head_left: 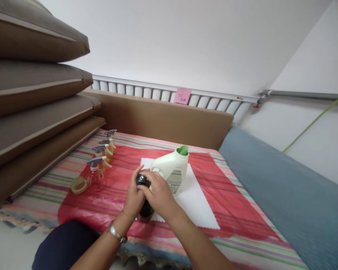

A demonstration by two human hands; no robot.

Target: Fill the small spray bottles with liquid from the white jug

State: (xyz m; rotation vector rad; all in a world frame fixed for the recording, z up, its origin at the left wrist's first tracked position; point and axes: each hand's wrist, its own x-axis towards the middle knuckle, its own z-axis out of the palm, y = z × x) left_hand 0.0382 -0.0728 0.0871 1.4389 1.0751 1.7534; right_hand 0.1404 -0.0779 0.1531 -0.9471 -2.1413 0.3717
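1. Left hand (pixel 133 198): fingers (pixel 131 204) wrapped and clamped round the body of the small dark bottle (pixel 145 209). The bottle is held upright over the near edge of the white sheet. The full wrap reads as a steadying grip
2. Right hand (pixel 157 191): fingers (pixel 148 175) curled together over the black round cap (pixel 142 180) from above, pinching its rim. One hand on the body and one on the cap suggests they counter each other's twist; cannot tell which way the cap is being turned
3. The small dark bottle sits between both hands, just in front of the white plastic jug with a printed label (pixel 171 170). Whether the two touch is hidden by the right hand
4. The jug stands upright on the white zigzag-edged sheet (pixel 197 202). Its green pour spout (pixel 183 150) is uncovered and close to the hands
5. The white sheet lies on a red plastic film (pixel 231 191), which lies over a striped cloth (pixel 45 187). Judged to be layered as spill protection
6. Four clear spray bottles with grey trigger heads (pixel 97 174) stand in a row along the left edge of the red film, apart from the hands. A round tan lid (pixel 79 184) lies flat beside the nearest one
7. Stacked brown cushions (pixel 30 97) at left, a grey-blue mattress (pixel 284 195) at right, a pink paper note (pixel 182 96) on the rail behind
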